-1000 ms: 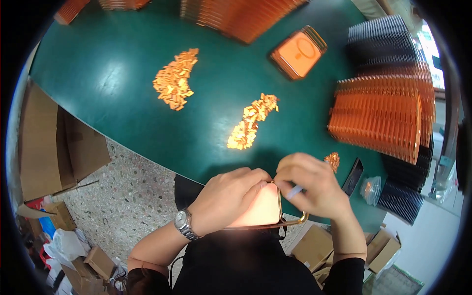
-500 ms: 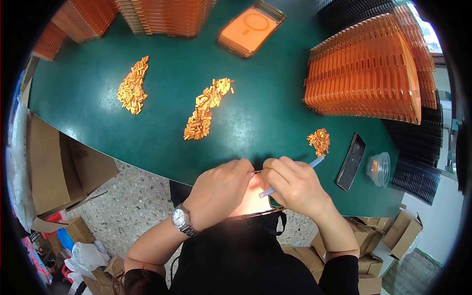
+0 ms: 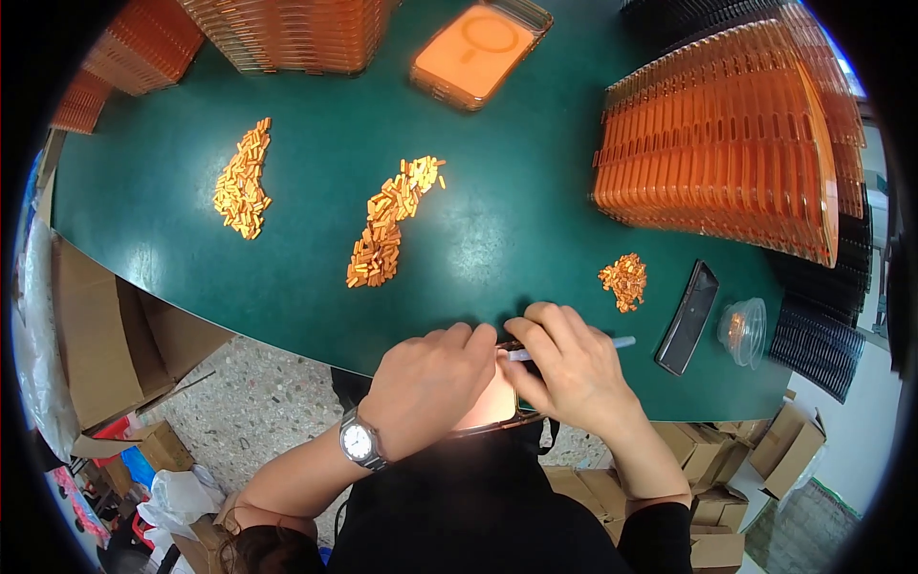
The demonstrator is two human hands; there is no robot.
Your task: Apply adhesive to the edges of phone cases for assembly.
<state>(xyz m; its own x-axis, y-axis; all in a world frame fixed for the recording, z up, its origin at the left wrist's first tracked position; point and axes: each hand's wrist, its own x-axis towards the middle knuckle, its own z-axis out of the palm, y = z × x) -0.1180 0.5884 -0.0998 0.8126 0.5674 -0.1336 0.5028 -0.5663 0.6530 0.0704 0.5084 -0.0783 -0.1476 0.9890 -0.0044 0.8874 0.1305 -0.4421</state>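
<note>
We clamp the phone case (image 3: 492, 402) in both grips, left hand (image 3: 430, 383) steadying, right hand (image 3: 574, 368) also pinching a thin tool (image 3: 574, 348).

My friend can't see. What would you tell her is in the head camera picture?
Two bare hands, left hand and right hand, hold an orange phone case at the edge of a dark green table; the right hand also grips a thin white tool. Piles of small orange pieces and stacks of orange cases lie beyond.

Both my hands, left (image 3: 430, 383) and right (image 3: 572, 368), clasp an orange phone case (image 3: 490, 404) at the green surface (image 3: 497, 230) edge; right pinches a white tool (image 3: 574, 348).
</note>
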